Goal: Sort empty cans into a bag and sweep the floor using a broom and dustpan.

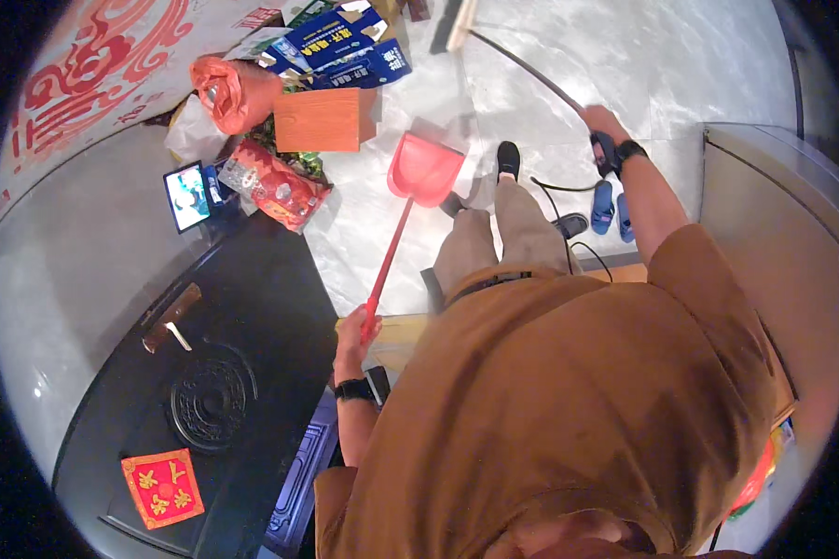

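Note:
My left hand (355,334) is closed around the handle of a red long-handled dustpan (425,170), whose pan is at the grey tiled floor ahead of my feet. With my right hand (605,124), out to the right, I grip the dark handle of a broom (461,26); its pale head with dark bristles shows at the top edge and looks slightly blurred. The broom head and the dustpan are well apart. Just left of the dustpan stands an orange wood-grain box or stool (317,120).
Blue cardboard boxes (335,42), an orange plastic bag (234,94) and a red patterned bag (276,185) lie along the left wall. A black cabinet (266,279) stands at my left, near a lit screen (187,197). Blue slippers (602,208) and a cable (566,187) lie right of my legs.

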`<state>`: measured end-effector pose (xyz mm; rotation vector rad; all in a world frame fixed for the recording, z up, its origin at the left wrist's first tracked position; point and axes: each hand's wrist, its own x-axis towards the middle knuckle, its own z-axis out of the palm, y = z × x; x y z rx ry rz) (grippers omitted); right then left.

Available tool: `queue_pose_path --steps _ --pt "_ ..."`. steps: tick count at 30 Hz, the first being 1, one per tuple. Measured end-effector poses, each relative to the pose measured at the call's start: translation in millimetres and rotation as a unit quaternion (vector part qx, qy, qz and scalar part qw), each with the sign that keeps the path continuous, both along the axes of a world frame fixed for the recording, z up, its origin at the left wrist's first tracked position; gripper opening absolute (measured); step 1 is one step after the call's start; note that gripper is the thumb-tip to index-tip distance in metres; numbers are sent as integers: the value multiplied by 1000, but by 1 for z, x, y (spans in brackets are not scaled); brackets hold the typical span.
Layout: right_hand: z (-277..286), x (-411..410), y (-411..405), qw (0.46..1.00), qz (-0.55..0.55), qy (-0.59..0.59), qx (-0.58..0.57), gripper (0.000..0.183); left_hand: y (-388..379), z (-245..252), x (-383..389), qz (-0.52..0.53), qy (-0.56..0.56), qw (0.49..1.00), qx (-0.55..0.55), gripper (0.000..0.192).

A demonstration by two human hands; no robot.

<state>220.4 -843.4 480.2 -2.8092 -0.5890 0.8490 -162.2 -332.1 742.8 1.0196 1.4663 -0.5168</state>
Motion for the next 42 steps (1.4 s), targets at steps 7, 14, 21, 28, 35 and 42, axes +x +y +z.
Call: queue_pose_path --steps 7,14,21,28,35,42 --pt "71 -75 -48 960 -273 64 -5 33 5 -17 11 4 9 1000 -11 35" --pt "109 44 -56 974 -172 -93 -116 26 -12 -6 2 34 -5 999 14 37" --pt "13 155 -36 924 -307 186 129 43 -20 -9 -6 17 -17 999 -32 38" --pt "-10 40 20 984 -156 86 -4 36 -27 -35 -14 33 -31 999 -4 34" --pt "47 -119 -35 978 -121 167 30 52 -33 -43 13 42 -40 998 -26 35" --pt "102 -86 -75 905 -365 193 102 60 -40 -48 29 55 -40 998 -15 38"
